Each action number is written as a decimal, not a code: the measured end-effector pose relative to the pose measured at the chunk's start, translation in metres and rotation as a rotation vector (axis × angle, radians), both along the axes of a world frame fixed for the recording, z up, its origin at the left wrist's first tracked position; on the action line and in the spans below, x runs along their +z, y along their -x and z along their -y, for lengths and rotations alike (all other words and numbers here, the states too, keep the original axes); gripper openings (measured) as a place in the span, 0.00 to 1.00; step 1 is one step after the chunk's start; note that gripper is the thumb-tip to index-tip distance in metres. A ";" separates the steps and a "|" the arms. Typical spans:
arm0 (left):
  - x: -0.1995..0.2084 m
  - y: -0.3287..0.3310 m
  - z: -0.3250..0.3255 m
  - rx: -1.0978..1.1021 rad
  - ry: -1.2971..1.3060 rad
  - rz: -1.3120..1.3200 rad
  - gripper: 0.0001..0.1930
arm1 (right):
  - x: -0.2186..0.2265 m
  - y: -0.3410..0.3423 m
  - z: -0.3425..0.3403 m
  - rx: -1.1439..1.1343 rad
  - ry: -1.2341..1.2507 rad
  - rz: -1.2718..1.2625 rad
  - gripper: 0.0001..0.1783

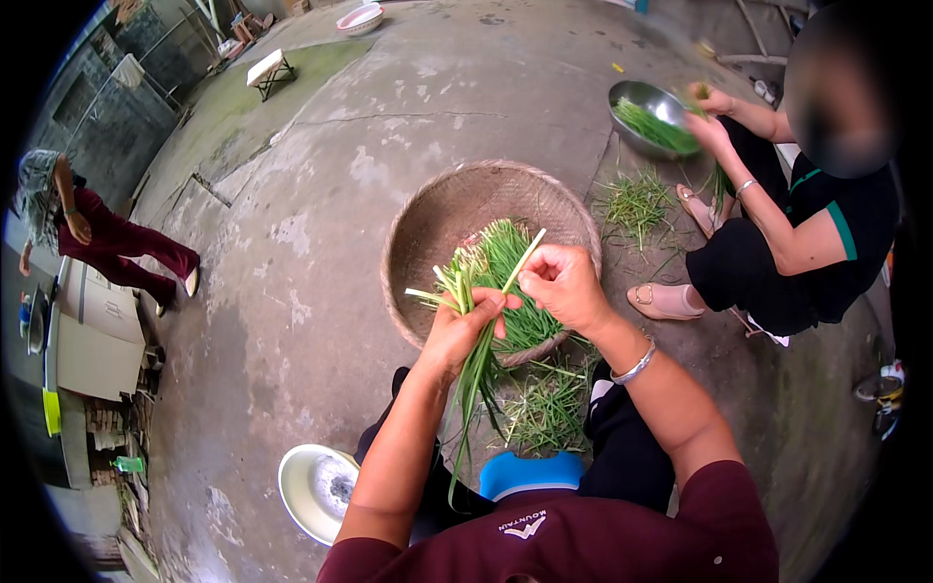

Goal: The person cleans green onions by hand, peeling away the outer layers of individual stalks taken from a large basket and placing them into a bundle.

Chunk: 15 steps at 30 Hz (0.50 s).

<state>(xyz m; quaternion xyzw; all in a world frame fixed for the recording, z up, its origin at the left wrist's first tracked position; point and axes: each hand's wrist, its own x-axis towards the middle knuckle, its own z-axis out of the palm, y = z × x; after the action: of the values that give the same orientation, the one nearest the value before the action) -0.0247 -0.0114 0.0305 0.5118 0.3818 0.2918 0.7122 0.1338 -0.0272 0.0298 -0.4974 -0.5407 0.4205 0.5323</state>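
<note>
My left hand (453,332) is closed round a small bunch of garlic chives (476,374), pale stem ends up and green leaves hanging down toward my lap. One pale stalk (531,248) sticks out above the rest. My right hand (564,287), a silver bangle on its wrist, pinches at this stalk with thumb and forefinger; the exact contact is partly hidden. Beneath both hands sits a wide woven basket (428,219), with a heap of garlic chives (505,255) in its right part.
Discarded leaves (546,413) lie between my feet, by a blue stool (530,473). A white basin (316,491) stands left. At right, a seated co-worker (816,223) handles greens over a metal bowl (627,97), beside another leaf pile (637,206). A person (107,233) walks at far left.
</note>
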 end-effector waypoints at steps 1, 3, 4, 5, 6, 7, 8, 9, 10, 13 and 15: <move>-0.001 0.000 0.000 0.000 0.000 0.001 0.09 | -0.001 0.000 -0.001 -0.059 -0.062 0.067 0.04; -0.004 0.000 -0.001 0.038 -0.021 0.009 0.09 | 0.003 -0.005 -0.004 -0.117 -0.040 -0.037 0.03; -0.003 0.000 -0.001 0.038 -0.022 0.011 0.09 | 0.006 -0.009 -0.006 -0.175 -0.018 -0.142 0.03; -0.001 0.000 0.000 0.046 -0.015 0.017 0.09 | 0.004 -0.016 -0.009 -0.204 0.006 -0.175 0.03; 0.000 0.001 0.000 0.056 -0.009 0.022 0.09 | 0.006 -0.021 -0.010 -0.235 -0.008 -0.178 0.03; 0.000 0.002 0.000 0.058 -0.012 0.023 0.09 | 0.008 -0.027 -0.011 -0.267 -0.023 -0.180 0.03; 0.000 0.002 -0.001 0.058 -0.018 0.033 0.09 | 0.009 -0.032 -0.012 -0.317 -0.051 -0.186 0.03; 0.000 0.003 -0.002 0.058 -0.025 0.041 0.09 | 0.010 -0.037 -0.014 -0.366 -0.078 -0.193 0.03; 0.001 0.004 -0.002 0.059 -0.027 0.043 0.09 | 0.010 -0.042 -0.015 -0.405 -0.082 -0.248 0.04; 0.003 0.010 -0.003 0.078 -0.014 0.031 0.08 | 0.017 -0.053 -0.004 -0.053 0.056 -0.019 0.04; 0.002 0.012 -0.004 0.141 -0.050 0.017 0.07 | 0.021 -0.051 0.007 0.493 0.177 0.371 0.06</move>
<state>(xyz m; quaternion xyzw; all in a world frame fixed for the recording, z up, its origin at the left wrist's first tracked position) -0.0370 -0.0078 0.0325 0.4988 0.4033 0.3548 0.6802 0.1847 -0.0338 0.0503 -0.4638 -0.6941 0.4845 0.2615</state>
